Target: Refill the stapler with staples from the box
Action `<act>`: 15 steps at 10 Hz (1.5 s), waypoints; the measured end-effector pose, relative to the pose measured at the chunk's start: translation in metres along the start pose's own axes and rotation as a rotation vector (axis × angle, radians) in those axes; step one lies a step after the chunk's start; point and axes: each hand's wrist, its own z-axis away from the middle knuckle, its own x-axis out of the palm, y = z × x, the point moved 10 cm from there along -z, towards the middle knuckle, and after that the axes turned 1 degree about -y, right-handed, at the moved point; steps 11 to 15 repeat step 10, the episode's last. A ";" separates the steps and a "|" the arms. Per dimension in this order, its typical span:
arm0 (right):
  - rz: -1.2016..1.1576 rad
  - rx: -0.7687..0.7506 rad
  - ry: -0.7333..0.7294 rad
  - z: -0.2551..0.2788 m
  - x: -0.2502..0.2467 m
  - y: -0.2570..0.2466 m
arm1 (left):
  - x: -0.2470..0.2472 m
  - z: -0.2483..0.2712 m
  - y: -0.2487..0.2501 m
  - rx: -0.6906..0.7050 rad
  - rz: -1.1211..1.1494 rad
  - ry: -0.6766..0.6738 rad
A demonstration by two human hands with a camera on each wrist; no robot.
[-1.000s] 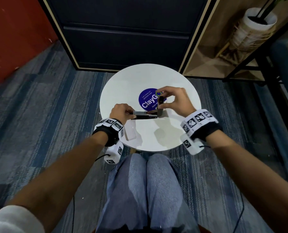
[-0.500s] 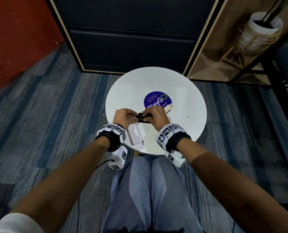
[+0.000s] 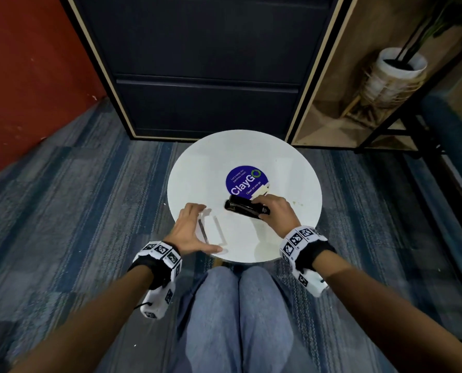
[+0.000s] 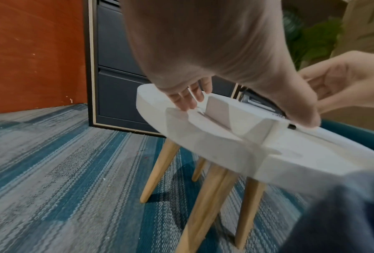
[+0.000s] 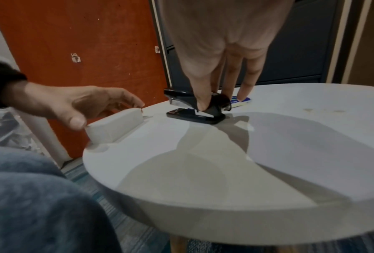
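Note:
The black stapler [image 3: 238, 207] stands closed on the round white table [image 3: 213, 157], just in front of the purple sticker. My right hand [image 3: 261, 209] grips its rear end, thumb [image 5: 203, 102] on the near side and fingers on the far side. Left of it lies the white staple box [image 3: 216, 232], with a dark strip showing along its left side. My left hand [image 3: 207, 229] spans the box lengthwise. Its thumb [image 5: 77, 121] touches the near end and its fingertips [image 5: 138, 104] the far end.
A small blue-and-white flat item [image 5: 240, 102] lies by the purple sticker [image 3: 247, 180], just behind the stapler. The box sits close to the table's near-left edge. A dark cabinet [image 3: 205, 63] stands behind the table, and a shelf with a white pot [image 3: 397, 68] at the right.
Both hands held the open stapler together earlier. Now it is closed and sits further right on the table under my right hand. My left hand has let go and moved onto the box.

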 end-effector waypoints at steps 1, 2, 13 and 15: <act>0.022 0.086 0.102 -0.001 -0.015 0.015 | 0.003 0.002 0.000 0.011 -0.022 0.069; 0.022 0.181 0.146 -0.006 -0.022 0.029 | 0.002 -0.001 0.004 0.022 -0.005 0.083; -0.231 0.549 0.128 -0.017 -0.049 0.052 | -0.039 -0.075 0.047 -0.013 0.043 -0.041; -0.231 0.549 0.128 -0.017 -0.049 0.052 | -0.039 -0.075 0.047 -0.013 0.043 -0.041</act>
